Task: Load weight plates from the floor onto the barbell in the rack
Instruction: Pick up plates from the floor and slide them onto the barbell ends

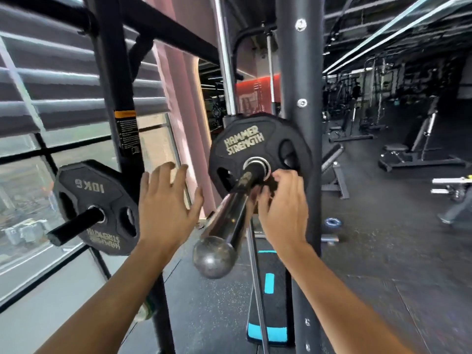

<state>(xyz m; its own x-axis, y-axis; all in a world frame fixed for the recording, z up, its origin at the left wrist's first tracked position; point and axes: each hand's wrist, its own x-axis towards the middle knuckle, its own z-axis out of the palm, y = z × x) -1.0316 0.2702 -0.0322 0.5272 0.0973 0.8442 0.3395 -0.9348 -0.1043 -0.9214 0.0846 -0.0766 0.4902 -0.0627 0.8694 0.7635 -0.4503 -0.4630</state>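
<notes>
I am watching a weight plate (258,152) sitting on the barbell sleeve (229,221), pushed in beside the rack upright (298,123). My right hand (281,205) is pinching a small dark piece, probably a collar, against the sleeve just outside the plate, likely to lock it. My left hand (166,200) is hovering open, fingers spread, touching nothing. A 10KG plate (94,200) is hanging on a storage peg (74,226) well to the left.
</notes>
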